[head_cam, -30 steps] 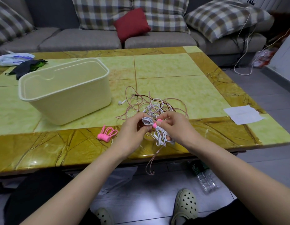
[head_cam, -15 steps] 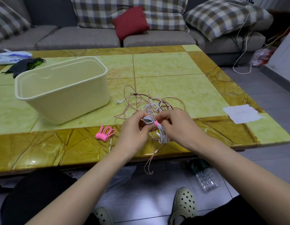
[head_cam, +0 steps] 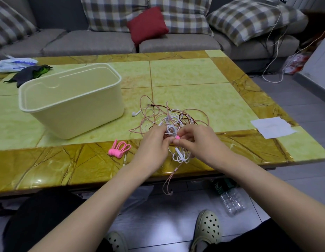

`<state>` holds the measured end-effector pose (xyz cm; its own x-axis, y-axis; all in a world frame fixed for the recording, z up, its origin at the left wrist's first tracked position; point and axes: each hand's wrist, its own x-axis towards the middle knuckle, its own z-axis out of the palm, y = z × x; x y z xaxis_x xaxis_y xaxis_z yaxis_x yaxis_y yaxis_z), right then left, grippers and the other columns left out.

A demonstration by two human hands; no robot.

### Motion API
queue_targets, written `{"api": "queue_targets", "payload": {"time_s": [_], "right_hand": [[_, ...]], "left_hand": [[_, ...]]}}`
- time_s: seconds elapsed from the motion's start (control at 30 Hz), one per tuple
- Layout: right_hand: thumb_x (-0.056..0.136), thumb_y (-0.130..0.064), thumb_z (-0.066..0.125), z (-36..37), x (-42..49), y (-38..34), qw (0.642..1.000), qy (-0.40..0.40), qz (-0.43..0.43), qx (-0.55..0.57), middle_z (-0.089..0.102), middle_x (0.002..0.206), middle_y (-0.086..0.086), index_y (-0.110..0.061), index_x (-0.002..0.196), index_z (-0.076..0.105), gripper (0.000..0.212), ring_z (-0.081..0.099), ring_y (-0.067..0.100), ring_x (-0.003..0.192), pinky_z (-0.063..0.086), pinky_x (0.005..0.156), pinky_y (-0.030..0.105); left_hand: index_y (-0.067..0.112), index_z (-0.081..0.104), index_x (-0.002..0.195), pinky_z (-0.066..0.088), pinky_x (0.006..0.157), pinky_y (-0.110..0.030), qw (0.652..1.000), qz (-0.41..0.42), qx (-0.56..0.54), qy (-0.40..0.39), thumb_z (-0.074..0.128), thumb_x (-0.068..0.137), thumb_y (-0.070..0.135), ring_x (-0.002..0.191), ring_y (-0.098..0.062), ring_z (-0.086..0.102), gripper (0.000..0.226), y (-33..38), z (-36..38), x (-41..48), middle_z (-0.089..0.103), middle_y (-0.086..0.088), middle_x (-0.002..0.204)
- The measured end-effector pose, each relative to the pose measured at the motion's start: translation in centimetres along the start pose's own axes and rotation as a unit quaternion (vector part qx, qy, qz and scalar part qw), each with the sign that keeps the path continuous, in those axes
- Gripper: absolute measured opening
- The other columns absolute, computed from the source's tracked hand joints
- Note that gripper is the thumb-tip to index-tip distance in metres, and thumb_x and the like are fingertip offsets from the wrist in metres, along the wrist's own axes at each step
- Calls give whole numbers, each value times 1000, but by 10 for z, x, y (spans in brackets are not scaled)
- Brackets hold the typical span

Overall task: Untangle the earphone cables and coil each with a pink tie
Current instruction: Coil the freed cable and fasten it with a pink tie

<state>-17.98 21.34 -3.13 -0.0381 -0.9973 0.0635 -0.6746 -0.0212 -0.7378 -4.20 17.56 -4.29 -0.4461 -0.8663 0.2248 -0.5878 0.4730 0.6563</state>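
A coiled white earphone cable (head_cam: 179,154) hangs between my hands above the table's near edge. My left hand (head_cam: 153,142) grips the coil's upper part. My right hand (head_cam: 198,140) pinches a pink tie (head_cam: 177,137) wrapped round the coil. Behind my hands lies a tangle of pink, white and brown earphone cables (head_cam: 169,115), with one white earbud (head_cam: 135,113) sticking out to the left. A pink cable end (head_cam: 169,180) dangles over the table edge. Several spare pink ties (head_cam: 119,150) lie bunched to the left of my left hand.
A cream plastic bin (head_cam: 70,106) stands on the green and gold table (head_cam: 194,84) at the left. A white paper (head_cam: 273,127) lies near the right edge. A plastic bottle (head_cam: 230,197) lies on the floor by my feet. A sofa with cushions stands behind.
The hands have stayed together on the white coil, and the pink tie now sits closed round it under my right fingertips. The view has shifted slightly.
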Motion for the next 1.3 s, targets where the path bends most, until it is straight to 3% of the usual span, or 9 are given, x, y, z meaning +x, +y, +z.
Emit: {"api": "queue_targets", "payload": {"time_s": [0.17, 0.27, 0.33, 0.53, 0.63, 0.73, 0.9, 1.1, 1.3], "right_hand": [[83, -18, 71, 0, 0, 5, 995, -21, 51, 86, 63, 68, 2, -14, 83, 59, 12, 49, 2, 39, 40, 37, 15], [84, -20, 69, -4, -1, 6, 990, -21, 72, 119, 64, 66, 2, -17, 82, 60, 10, 49, 4, 35, 37, 33, 17], [85, -22, 68, -4, 0, 9, 989, -19, 77, 126, 64, 64, 0, -18, 84, 61, 9, 49, 5, 36, 37, 33, 18], [88, -33, 63, 1, 1, 11, 985, -15, 84, 150, 64, 63, 7, -11, 87, 65, 22, 51, 10, 50, 42, 50, 24], [93, -29, 55, 2, 1, 9, 988, -42, 70, 130, 58, 66, 1, -17, 85, 60, 15, 50, 10, 57, 38, 55, 23], [92, -28, 56, 0, 2, 9, 995, -25, 48, 85, 61, 83, -8, -24, 105, 54, 14, 60, 9, 77, 43, 62, 21], [85, -12, 67, -7, 7, -2, 992, 42, 29, 111, 63, 66, 1, -15, 83, 61, 6, 62, 8, 54, 47, 50, 14], [90, -10, 61, -6, 8, -7, 960, 82, 109, 244, 64, 61, 1, -15, 76, 59, 14, 67, 17, 59, 56, 79, 51], [88, -11, 63, 0, 9, -12, 957, 122, 100, 245, 62, 59, -1, -17, 75, 60, 15, 65, 12, 56, 58, 72, 41]], "left_hand": [[23, 33, 62, 22, 57, -26, 1000, -9, 9, -17, 59, 90, 13, 65, -14, 37, 39, 0, 0, 0, 37, 11, 64], [12, 59, 77, 35, 58, -16, 998, -10, -60, -22, 60, 89, 14, 65, -6, 47, 12, -1, -3, 0, 52, 7, 68], [6, 64, 93, 42, 68, -24, 994, -24, -97, -41, 60, 90, 16, 76, -16, 55, 11, 0, -3, -1, 61, -1, 81], [18, 64, 97, 42, 61, -6, 981, -92, -172, -25, 67, 85, 22, 66, -1, 55, 13, -2, 2, 1, 63, 10, 80], [15, 68, 89, 45, 63, -12, 982, -93, -166, -8, 67, 85, 19, 68, -4, 60, 5, -6, 1, 3, 67, 4, 77], [14, 69, 84, 45, 64, -18, 991, -71, -112, -20, 68, 84, 20, 70, -11, 60, 5, -7, -2, 2, 68, 1, 77], [16, 69, 83, 44, 66, -19, 995, -55, -85, -12, 67, 83, 22, 68, -5, 59, 7, -3, -4, 1, 68, 5, 75], [13, 69, 82, 49, 70, -25, 978, -74, -189, 37, 68, 84, 20, 77, -10, 65, 7, -5, -4, -1, 69, 4, 77], [13, 69, 86, 49, 71, -26, 969, -94, -225, 39, 65, 87, 20, 72, -7, 61, 8, -5, -5, -1, 68, 3, 77]]}}
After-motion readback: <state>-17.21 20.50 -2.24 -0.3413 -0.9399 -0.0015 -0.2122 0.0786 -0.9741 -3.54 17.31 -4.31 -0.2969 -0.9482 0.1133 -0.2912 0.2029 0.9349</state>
